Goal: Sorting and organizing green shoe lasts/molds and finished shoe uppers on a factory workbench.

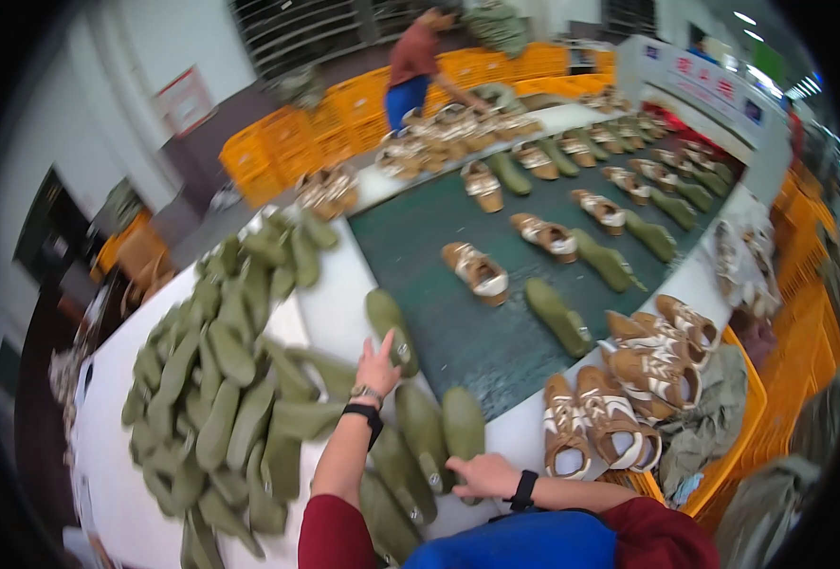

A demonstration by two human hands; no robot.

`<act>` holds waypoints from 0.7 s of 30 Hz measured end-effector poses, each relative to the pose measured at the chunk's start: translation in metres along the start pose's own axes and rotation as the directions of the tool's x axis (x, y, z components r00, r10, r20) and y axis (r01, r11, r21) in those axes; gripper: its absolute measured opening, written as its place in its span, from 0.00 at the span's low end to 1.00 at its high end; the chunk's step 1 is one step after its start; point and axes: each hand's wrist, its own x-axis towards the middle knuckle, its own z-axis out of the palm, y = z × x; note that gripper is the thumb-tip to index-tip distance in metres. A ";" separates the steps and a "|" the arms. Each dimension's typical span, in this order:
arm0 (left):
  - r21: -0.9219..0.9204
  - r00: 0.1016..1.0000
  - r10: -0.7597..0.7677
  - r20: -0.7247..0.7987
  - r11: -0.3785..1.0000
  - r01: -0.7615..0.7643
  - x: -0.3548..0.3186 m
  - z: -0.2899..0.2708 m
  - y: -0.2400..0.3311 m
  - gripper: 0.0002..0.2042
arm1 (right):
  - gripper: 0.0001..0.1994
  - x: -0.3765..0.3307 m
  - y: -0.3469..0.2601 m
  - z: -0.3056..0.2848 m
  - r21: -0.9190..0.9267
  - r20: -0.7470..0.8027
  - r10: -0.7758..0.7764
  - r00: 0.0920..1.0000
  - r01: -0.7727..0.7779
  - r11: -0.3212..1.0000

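My left hand (pixel 378 363) reaches forward with fingers spread, its tips touching a green shoe last (pixel 389 322) at the near edge of the dark green conveyor belt (pixel 467 332). My right hand (pixel 482 473) rests on the white table edge, fingers curled against another green last (pixel 463 424); I cannot tell whether it grips it. A big heap of green lasts (pixel 226 398) covers the white table to my left. Brown and white shoes (pixel 619 398) are stacked at my right, beside the belt.
Pairs of one shoe and one green last run up the belt in rows (pixel 545 235). A person (pixel 412 66) in a red top stands at the far end by orange crates (pixel 287 142). An orange crate (pixel 738 417) with cloth sits at my right.
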 end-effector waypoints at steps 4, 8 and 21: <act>0.084 0.951 -0.148 0.272 0.988 0.130 0.035 0.006 0.021 0.31 | 0.23 0.002 0.002 0.012 0.078 0.040 -0.046 0.998 0.043 0.996; 0.325 0.930 -0.139 0.340 0.946 0.023 0.062 0.025 0.023 0.32 | 0.21 -0.012 -0.008 0.000 0.048 -0.082 -0.079 0.993 0.083 0.995; 0.422 0.779 -0.324 0.536 0.903 0.086 0.031 0.023 -0.058 0.39 | 0.26 -0.005 -0.003 0.009 0.024 -0.043 -0.182 0.982 0.183 0.983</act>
